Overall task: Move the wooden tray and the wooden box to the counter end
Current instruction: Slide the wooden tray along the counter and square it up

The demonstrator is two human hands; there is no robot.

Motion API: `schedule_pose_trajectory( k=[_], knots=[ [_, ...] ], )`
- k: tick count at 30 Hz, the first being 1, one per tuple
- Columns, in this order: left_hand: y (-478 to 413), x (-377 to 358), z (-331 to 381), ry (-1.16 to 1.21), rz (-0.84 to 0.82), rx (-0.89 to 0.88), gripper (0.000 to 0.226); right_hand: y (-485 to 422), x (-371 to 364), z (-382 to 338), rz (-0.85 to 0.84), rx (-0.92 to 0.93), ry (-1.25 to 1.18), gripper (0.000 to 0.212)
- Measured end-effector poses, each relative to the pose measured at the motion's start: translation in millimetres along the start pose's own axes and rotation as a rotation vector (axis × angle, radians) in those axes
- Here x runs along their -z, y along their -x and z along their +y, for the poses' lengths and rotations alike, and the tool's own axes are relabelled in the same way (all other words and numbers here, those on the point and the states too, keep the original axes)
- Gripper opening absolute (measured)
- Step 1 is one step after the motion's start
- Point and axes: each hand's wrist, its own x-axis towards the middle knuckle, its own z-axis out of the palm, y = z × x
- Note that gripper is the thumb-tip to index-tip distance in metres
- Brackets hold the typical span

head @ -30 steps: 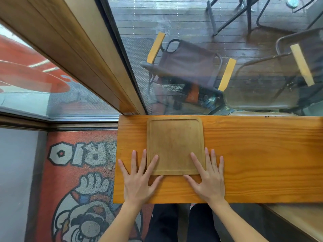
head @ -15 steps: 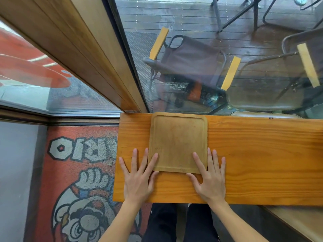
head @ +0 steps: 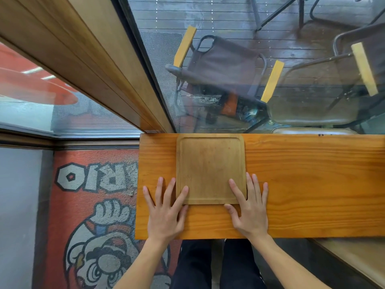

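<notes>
While both forearms reach in from the near edge of the view, the left hand [head: 164, 215] and right hand [head: 250, 211] lie flat, palms down, on the desk [head: 312, 184]. Fingers [head: 161, 190] of each hand are spread wide and grip nothing. Left index finger and thumb rest over the near left corner of the wooden tray [head: 210, 167]; right index finger lies on the tray's near right corner, with the remaining right fingers on bare desk just beside its right side.

Tray: nearly square, rounded corners, raised rim, lying flat. Slightly longer axis runs near to far; sides sit parallel to the desk edges. Its far edge reaches the desk's far edge, against the window glass [head: 229, 80].

Position: close to the desk's left end, with a narrow strip of bare wood between tray and that end. A band of bare desk lies between the tray and the near edge. To the right, desk surface runs open to the frame edge.

Beyond the glass: folding chairs [head: 225, 65] on wet decking. Below the left end, a printed floor mat [head: 93, 205].
</notes>
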Motion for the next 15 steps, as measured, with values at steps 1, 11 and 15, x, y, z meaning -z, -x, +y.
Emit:
schedule_pose_trajectory(
  k=[1,11,15],
  knots=[
    [0.4,-0.6,-0.3,-0.001,-0.004,-0.003,0.059,-0.2,0.2,-0.1,0.000,0.001,0.000,0.066],
    [-1.6,2.3,3.2,-0.028,-0.039,0.037,0.068,-0.5,1.2,0.5,0.009,0.000,-0.006,0.065],
    [-2.5,2.5,5.7,-0.059,-0.047,0.019,0.068,-1.5,-0.5,1.4,0.016,0.010,-0.014,0.065]
  ],
)
